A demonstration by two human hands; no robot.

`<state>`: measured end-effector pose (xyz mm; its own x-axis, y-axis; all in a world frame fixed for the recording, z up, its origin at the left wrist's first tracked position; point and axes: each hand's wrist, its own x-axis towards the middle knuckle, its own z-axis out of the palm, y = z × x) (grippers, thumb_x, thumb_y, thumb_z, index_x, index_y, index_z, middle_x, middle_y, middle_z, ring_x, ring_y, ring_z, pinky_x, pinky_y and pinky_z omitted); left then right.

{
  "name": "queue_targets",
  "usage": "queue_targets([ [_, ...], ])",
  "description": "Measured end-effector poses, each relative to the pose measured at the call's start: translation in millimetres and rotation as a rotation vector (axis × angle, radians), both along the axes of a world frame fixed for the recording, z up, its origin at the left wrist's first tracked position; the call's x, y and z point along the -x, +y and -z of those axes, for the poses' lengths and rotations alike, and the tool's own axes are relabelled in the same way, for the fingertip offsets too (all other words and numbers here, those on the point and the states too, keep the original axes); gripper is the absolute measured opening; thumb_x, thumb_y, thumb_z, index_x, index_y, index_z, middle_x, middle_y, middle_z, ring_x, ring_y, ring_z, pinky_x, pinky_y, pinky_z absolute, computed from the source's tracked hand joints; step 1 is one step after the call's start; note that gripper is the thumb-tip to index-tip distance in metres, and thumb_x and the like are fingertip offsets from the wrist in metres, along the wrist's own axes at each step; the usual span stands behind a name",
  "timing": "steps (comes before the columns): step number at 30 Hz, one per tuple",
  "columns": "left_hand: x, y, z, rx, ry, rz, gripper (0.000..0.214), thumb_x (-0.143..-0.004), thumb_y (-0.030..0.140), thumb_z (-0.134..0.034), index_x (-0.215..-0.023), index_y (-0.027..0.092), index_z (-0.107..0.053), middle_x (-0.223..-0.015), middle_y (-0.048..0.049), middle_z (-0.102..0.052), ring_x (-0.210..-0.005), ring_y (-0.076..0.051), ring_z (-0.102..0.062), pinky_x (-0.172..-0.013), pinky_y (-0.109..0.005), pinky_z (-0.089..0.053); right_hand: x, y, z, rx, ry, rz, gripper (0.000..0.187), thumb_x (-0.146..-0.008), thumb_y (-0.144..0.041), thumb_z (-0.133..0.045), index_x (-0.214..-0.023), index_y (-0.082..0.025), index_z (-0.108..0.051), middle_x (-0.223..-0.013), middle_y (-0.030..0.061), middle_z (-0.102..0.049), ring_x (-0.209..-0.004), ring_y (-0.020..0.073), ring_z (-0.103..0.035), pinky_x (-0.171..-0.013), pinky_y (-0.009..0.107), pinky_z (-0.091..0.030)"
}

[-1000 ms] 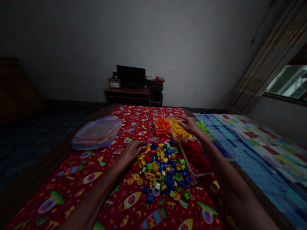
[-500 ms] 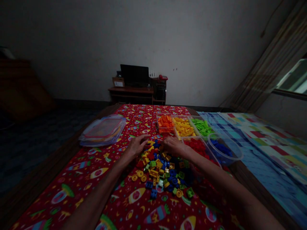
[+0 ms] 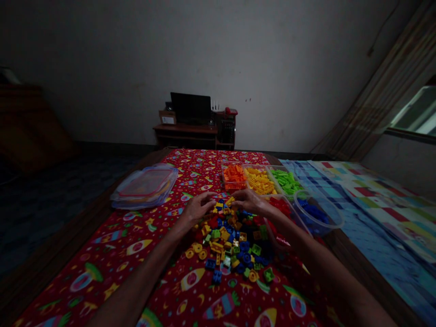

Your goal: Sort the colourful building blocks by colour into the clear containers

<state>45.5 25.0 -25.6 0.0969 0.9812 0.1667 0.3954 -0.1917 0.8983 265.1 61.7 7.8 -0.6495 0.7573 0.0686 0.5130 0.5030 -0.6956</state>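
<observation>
A heap of mixed red, blue, yellow and green toy bricks (image 3: pixel 231 243) lies on a red patterned cloth (image 3: pixel 136 254). My left hand (image 3: pixel 198 206) rests at the heap's far left edge, fingers curled over bricks there. My right hand (image 3: pixel 250 201) is at the heap's far edge, and its fingers pinch a small yellow brick (image 3: pixel 230 200). The two hands sit close together. Whether the left hand holds a brick is hidden in the dim light.
Clear tubs stand beyond the heap: orange bricks (image 3: pixel 232 176), yellow bricks (image 3: pixel 260 180), green bricks (image 3: pixel 287 180), red bricks (image 3: pixel 281 206) and a round tub of blue bricks (image 3: pixel 315 212). Stacked lids (image 3: pixel 145 185) lie at the left. A desk with a monitor (image 3: pixel 191 109) stands by the wall.
My right hand came back from the yellow tub to the heap and now pinches a yellow brick near my left hand. The left hand stayed at the heap's far left edge.
</observation>
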Motion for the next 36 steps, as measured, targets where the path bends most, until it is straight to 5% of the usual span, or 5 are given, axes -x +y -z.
queue_targets([
  [16,-20,-3,12.1,0.053,-0.238,0.113,0.045,-0.065,0.038,-0.07,-0.103,0.015,-0.065,-0.088,-0.0051,-0.07,-0.078,-0.02,-0.066,-0.071,-0.031,-0.054,7,-10,18.6,0.164,0.2,-0.005,0.026,-0.074,-0.033,-0.062,-0.089,-0.012,-0.07,-0.068,-0.0004,-0.063,-0.06,0.0099,-0.051,-0.053,0.019,-0.037],
  [20,-20,-5,7.9,0.054,-0.212,0.115,0.045,-0.071,0.045,-0.065,-0.105,0.016,-0.064,-0.096,-0.008,-0.071,-0.083,-0.023,-0.068,-0.074,-0.035,-0.055,-8,-5,4.9,0.055,0.166,0.0,0.023,-0.076,-0.028,-0.058,-0.085,-0.012,-0.071,-0.068,-0.0002,-0.065,-0.06,0.0103,-0.055,-0.053,0.019,-0.038],
  [25,-12,-7,-7.4,0.0,-0.114,0.027,0.045,-0.072,0.051,-0.059,-0.098,0.015,-0.066,-0.095,-0.0092,-0.071,-0.081,-0.024,-0.069,-0.067,-0.033,-0.056,-46,38,-26.9,-0.221,0.073,0.338,0.019,-0.074,-0.021,-0.06,-0.087,-0.013,-0.072,-0.074,0.0041,-0.071,-0.065,0.0145,-0.063,-0.056,0.02,-0.045],
  [30,-4,-4,-10.1,-0.066,-0.074,-0.005,0.04,-0.074,0.046,-0.055,-0.096,0.015,-0.066,-0.097,-0.009,-0.071,-0.079,-0.023,-0.069,-0.068,-0.033,-0.056,-71,78,-55.8,-0.304,-0.158,0.599,0.034,-0.08,-0.018,-0.058,-0.112,-0.008,-0.066,-0.093,0.0145,-0.072,-0.068,0.0171,-0.068,-0.063,0.024,-0.05],
  [36,6,3,-2.9,-0.16,0.031,-0.01,0.036,-0.078,0.04,-0.049,-0.098,0.016,-0.066,-0.098,-0.0097,-0.07,-0.08,-0.022,-0.069,-0.071,-0.034,-0.055,-66,60,-55.0,-0.491,-0.185,0.549,0.028,-0.085,-0.017,-0.053,-0.107,-0.011,-0.068,-0.09,0.0135,-0.073,-0.079,0.0185,-0.069,-0.074,0.027,-0.05],
])
